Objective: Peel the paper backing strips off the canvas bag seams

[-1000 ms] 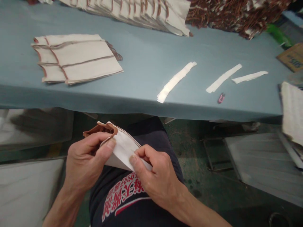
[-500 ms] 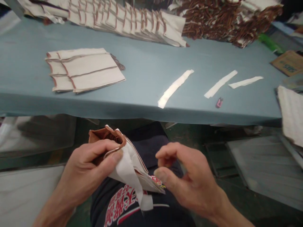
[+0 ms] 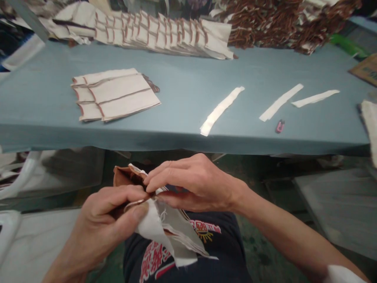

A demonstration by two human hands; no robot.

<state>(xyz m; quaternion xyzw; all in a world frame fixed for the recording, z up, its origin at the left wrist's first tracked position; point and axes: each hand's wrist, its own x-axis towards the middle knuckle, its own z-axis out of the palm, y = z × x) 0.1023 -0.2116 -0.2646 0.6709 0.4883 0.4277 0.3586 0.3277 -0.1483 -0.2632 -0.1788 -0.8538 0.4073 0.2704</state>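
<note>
Over my lap I hold a cream cloth bag [image 3: 184, 222] with a brown lining, its mouth turned toward me at the upper left. My left hand [image 3: 108, 220] pinches the brown-edged rim between thumb and fingers. Under that thumb, a white fabric strip [image 3: 163, 232] hangs down across the bag's side. My right hand [image 3: 194, 182] grips the same rim just to the right, fingers over the edge and thumb below. Its fingertips partly hide the opening.
On the blue-covered table [image 3: 176, 98] lie flat cream pieces [image 3: 118, 94], several white strips [image 3: 222, 111] and a small pink thread snipper [image 3: 280, 126]. Behind them stand a row of folded cream bags [image 3: 159, 33] and a brown fabric heap [image 3: 265, 25]. White bins [image 3: 67, 169] sit under the table.
My right hand has moved left from beside the bag and taken hold of its rim. My left hand keeps its pinch. The view has shifted slightly.
</note>
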